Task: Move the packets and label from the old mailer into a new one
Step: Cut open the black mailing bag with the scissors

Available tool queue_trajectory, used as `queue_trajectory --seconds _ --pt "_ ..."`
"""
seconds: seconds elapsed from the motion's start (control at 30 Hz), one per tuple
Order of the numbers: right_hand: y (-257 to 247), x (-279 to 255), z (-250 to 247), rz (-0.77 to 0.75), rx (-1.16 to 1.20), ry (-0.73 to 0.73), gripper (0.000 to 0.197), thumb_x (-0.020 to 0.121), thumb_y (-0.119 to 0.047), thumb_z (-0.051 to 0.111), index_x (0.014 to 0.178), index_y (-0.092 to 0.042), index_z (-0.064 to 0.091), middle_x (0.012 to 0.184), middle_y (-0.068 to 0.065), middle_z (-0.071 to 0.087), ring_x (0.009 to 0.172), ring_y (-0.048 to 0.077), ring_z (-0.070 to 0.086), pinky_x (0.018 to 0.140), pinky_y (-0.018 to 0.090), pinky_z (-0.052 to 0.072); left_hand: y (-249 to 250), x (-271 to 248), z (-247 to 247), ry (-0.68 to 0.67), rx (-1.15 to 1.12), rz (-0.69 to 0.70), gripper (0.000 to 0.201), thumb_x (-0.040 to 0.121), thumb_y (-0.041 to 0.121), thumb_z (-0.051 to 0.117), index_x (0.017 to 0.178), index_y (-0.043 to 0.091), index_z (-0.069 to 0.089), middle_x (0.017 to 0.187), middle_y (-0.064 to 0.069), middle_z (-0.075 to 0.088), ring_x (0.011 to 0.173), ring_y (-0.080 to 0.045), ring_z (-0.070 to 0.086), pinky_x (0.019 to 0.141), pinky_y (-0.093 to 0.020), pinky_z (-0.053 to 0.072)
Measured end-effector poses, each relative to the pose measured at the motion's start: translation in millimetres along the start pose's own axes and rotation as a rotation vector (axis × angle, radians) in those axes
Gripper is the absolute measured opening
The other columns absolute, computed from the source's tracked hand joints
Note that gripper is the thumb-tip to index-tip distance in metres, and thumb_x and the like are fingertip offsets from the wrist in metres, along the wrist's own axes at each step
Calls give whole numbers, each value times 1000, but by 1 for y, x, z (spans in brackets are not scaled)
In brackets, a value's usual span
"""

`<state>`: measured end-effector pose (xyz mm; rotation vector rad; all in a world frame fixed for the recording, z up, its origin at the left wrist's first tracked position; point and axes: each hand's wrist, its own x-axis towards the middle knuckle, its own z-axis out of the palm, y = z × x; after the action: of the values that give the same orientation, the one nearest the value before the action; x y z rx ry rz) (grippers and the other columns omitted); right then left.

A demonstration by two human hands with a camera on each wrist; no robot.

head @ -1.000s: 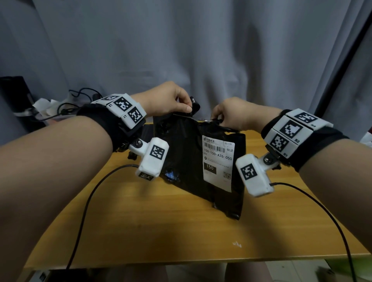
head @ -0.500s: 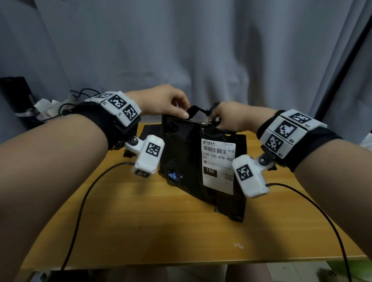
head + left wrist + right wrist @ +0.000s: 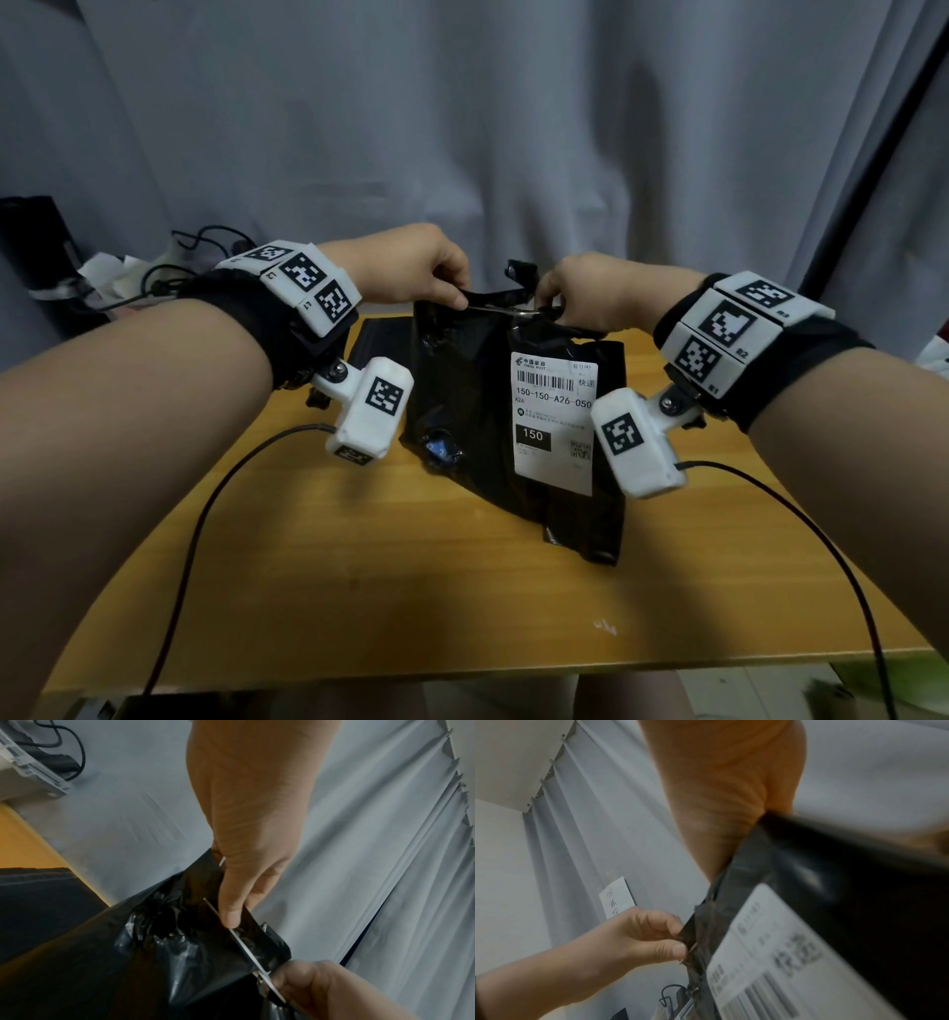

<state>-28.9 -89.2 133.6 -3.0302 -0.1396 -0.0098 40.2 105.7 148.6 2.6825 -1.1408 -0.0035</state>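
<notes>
— Where was the old mailer (image 3: 477, 411) at that moment?

— Standing upright on the wooden table (image 3: 359, 565), held up by its top edge between my two hands. It was black and crinkled, with a small tear low on its front where something blue showed through (I could not tell what). The white label (image 3: 553, 421) sat on its front face, toward my right, barcode at the top.

— And your left hand (image 3: 411, 272)?

— Thumb and fingers pinched on the top strip of the mailer, at its left corner. In the left wrist view my thumb lay flat along the black plastic, right beside the blade.

— The blade?

— My right hand (image 3: 590, 293) was closed around a pair of scissors (image 3: 246, 945), the fingers curled about the handles. The metal blades lay along the top of the mailer, just under the strip I was pinching, their tip near my left thumb. A loose black strip (image 3: 506, 293) ran above the blades between my two hands and curled up at its right end.

— Anything else on the table?

— A flat dark sheet (image 3: 382, 344) lay behind the mailer at the far edge (whether it was the new mailer I could not tell). Black cables (image 3: 205, 514) ran from the wrist cameras across the wood. A grey curtain (image 3: 462, 128) hung behind everything, with a small handwritten note (image 3: 616, 896) pinned on it.
</notes>
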Motion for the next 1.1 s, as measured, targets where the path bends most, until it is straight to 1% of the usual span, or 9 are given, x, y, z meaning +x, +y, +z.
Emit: queue_trajectory --seconds 0.13,0.3,0.43,0.53,0.63,0.73,0.87,1.0,1.1 --pt "-6 -1 0 3 45 -73 31 88 -25 57 117 -16 56 93 5 57 63 18 53 51 26 45 5 0 -1 75 -81 9 12 84 19 68 92 10 72 86 -9 72 80 -20 64 77 -30 49" --pt "-13 2 4 -21 48 -53 38 86 -41 61 114 -16 59 99 3 59 85 21 53 72 26 39 15 2 1 91 -99 29 13 84 17 68 91 8 71 83 -9 70 75 -16 61 73 -26 48" --pt "-14 0 2 -35 110 -18 31 83 -41 67 105 -19 64 80 1 62 67 20 54 55 22 38 10 1 -1 104 -120 1 12 84 19 69 90 10 71 73 1 66 66 -8 58 65 -17 43" --pt "-14 -1 -1 -36 102 -12 27 83 -36 68 103 -19 66 60 -5 53 51 13 51 47 22 38 7 1 -3 115 -135 -11 11 83 20 69 90 11 71 70 7 63 64 -3 56 63 -13 42" --pt "-16 2 -4 -32 47 -40 38 82 -39 66 113 -15 65 74 -1 61 71 22 63 58 24 44 6 3 -3 120 -154 -16 11 83 20 69 90 12 72 69 9 63 63 -3 56 60 -7 41" --pt "-21 9 -3 -35 -7 -100 59 76 -60 62 110 -11 63 96 8 66 91 28 62 73 29 46 8 5 -1 129 -193 -13 11 83 19 70 90 11 71 68 7 63 57 2 55 57 -5 40" --pt "-28 18 2 -51 29 -110 62 70 -68 63 101 -15 63 92 5 65 90 26 61 76 29 45 5 5 1 144 -239 -19 3 83 15 69 86 13 69 63 9 59 45 10 51 48 -2 37" --pt "-31 25 6 -41 43 -39 59 59 -71 70 94 -23 66 81 -3 63 89 23 61 86 37 52 -7 2 -2 175 -256 -41 8 83 16 69 89 12 71 69 8 64 54 9 55 59 -4 42" --pt "-33 30 5 -58 14 -36 61 56 -72 70 97 -26 68 83 -4 63 89 21 61 86 39 52 -13 0 -5 202 -282 -61 12 83 17 69 92 10 71 76 -1 67 64 -1 58 62 -6 44"
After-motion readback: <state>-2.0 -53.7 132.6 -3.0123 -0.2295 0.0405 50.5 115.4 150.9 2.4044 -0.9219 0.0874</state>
